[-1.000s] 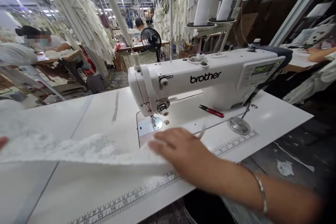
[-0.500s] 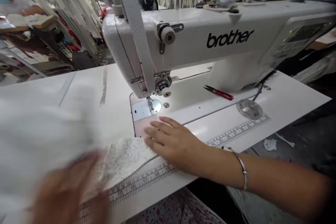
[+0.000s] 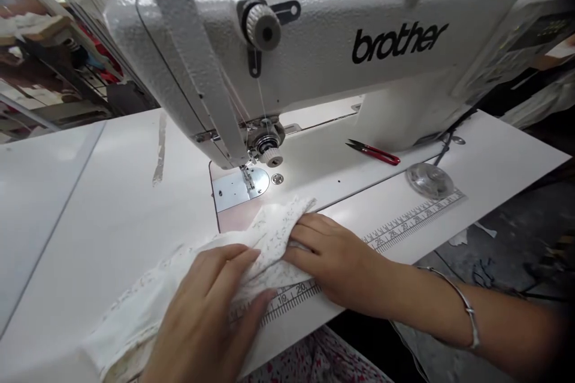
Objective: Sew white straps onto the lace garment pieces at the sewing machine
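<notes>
White fabric with a small speckled print (image 3: pixel 274 233) lies bunched on the table in front of the sewing machine's needle plate (image 3: pixel 238 188). My right hand (image 3: pixel 332 254) grips its right end, fingers curled over the folded edge. On the fabric's near side is my left hand (image 3: pixel 211 299), its fingers over the cloth and the thumb lower down, with cloth between them. The rest of the fabric trails off to the left under my left forearm. Behind the cloth, the presser foot (image 3: pixel 248 178) stands over the plate with no fabric under it.
The white sewing machine (image 3: pixel 314 66) spans the back of the table. Red-handled thread snips (image 3: pixel 375 152) lie under its arm. A clear round dish (image 3: pixel 430 181) sits to the right, by the ruler strip (image 3: pixel 404 224) along the front edge. Part of a person is at back left.
My left hand has come in from the left, bringing the fabric toward my right hand. My right hand has gone from lying flat to gripping the cloth's end. The view has moved closer.
</notes>
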### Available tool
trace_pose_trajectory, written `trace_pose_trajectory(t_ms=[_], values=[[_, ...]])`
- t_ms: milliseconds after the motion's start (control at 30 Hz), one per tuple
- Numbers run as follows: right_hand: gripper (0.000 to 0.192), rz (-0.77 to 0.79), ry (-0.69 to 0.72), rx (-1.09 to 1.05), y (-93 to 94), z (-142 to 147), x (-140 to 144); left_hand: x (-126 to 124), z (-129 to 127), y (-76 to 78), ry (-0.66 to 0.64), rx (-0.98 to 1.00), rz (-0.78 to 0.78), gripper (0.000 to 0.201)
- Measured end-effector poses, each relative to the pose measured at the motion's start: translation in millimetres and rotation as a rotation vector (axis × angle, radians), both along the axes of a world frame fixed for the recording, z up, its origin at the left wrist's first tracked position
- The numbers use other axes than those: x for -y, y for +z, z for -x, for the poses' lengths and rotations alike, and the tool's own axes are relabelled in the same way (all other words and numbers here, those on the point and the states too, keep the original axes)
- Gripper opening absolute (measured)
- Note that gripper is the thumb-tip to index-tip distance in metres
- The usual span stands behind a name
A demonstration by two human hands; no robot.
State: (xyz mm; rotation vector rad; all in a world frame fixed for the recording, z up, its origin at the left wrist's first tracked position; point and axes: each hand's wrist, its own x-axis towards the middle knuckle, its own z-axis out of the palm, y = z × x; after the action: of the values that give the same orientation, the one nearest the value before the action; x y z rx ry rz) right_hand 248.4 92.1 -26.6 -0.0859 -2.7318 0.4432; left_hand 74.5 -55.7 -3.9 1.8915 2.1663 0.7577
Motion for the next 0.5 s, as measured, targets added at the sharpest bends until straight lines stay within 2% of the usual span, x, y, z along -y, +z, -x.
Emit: trace_pose_trajectory(t_ms=[67,133,167,233,267,300,333,400,500], values=[[0.041,-0.008,0.031,0.021,-0.9,0,1,-13,2,0.4,-0.011,0.086,0.062,0.019],[0.044,-0.010,0.039,0.017,-2.5,0,2,-18,18,3.8,0.054,0.352,0.198,0.020],[0.047,-0.001,0.022,0.009,-3.0,-1,2,-18,29,7.3,0.132,0.524,0.245,0.022],[0.054,0.045,0.003,0.007,-2.1,-3,3,-13,52,18.2,0.361,0.801,0.215,0.025],[0.058,0.073,0.022,0.021,-0.4,-4,4,-10,61,24.9,0.463,0.865,0.160,0.026],[0.061,0.103,0.061,0.038,2.3,-6,4,-8,65,31.6,0.531,0.872,0.107,0.028],[0.061,0.136,0.113,0.046,5.9,-7,4,-7,66,37.7,0.545,0.823,0.071,0.031],[0.052,0.217,0.175,-0.019,16.4,-9,2,-8,55,46.3,0.406,0.577,0.033,0.035],[0.034,0.338,0.065,-0.246,38.0,-6,-5,-18,22,49.4,-0.009,0.145,-0.021,0.028]])
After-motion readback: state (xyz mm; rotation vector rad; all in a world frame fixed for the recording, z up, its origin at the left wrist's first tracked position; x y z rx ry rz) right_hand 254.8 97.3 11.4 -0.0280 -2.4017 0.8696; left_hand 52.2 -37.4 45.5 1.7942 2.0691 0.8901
